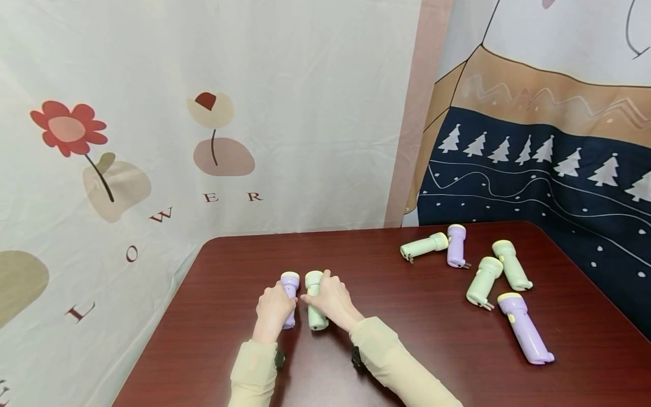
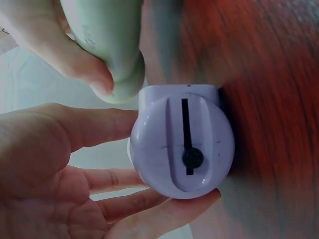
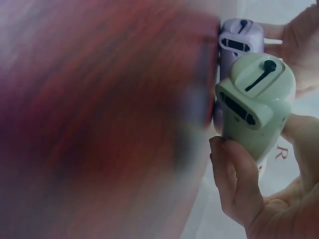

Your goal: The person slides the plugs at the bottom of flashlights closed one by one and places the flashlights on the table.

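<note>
The hands (image 1: 273,308) (image 1: 333,297) grip a purple flashlight (image 2: 154,144), left, and a green flashlight (image 1: 317,319), right, finger placement partly unclear.

Left hand (image 2: 55,174) grips purple flashlight (image 2: 152,144), seen end-on: dark slot (image 2: 186,122), round black knob (image 2: 192,158). Just beside it, right hand (image 2: 55,42) holds green flashlight (image 2: 104,35), only partly in frame. Reddish-brown, wood-grained counter (image 2: 274,129) alongside.

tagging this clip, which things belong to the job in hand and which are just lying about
In the job:
held purple flashlight, in the left hand
held green flashlight, in the right hand

Seemingly just lying about:
far green flashlight
far purple flashlight
middle-left green flashlight
middle-right green flashlight
near purple flashlight
</note>
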Motion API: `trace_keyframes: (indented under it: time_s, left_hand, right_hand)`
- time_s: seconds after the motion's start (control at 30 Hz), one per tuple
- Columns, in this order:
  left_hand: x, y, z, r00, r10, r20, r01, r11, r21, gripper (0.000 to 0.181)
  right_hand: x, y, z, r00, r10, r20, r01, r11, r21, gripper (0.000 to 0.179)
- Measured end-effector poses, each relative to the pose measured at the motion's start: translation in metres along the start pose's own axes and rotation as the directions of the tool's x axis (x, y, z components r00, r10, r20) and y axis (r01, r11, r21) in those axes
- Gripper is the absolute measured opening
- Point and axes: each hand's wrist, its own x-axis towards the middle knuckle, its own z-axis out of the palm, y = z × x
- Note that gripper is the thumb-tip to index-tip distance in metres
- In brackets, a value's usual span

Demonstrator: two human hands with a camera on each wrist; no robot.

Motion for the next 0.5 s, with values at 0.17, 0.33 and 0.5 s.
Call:
trace_keyframes:
  time_s: [0.17, 0.33, 0.5]
  left_hand:
    - [-0.0009, 0.0, -0.0007, 1.0, -0.005, -0.007, 0.005, 1.0, -0.02, 0.04]
    - [-0.001, 0.0001, -0.0012, 1.0, 0.004, -0.007, -0.004, 1.0, -0.01, 0.043]
    - [-0.0007, 0.0, -0.0018, 1.0, 0.022, -0.007, -0.022, 1.0, 0.012, 0.043]
  right_hand:
    - [0.0011, -0.0036, 0.007, 1.0, 0.0, 0.002, 0.0, 1.0, -0.017, 0.071]
    - [0.0022, -0.0052, 0.0105, 1.0, -0.009, -0.004, 0.009, 0.999, -0.034, 0.071]
    - [0.0036, -0.0072, 0.0116, 1.0, -0.001, -0.006, 0.001, 1.0, -0.022, 0.073]
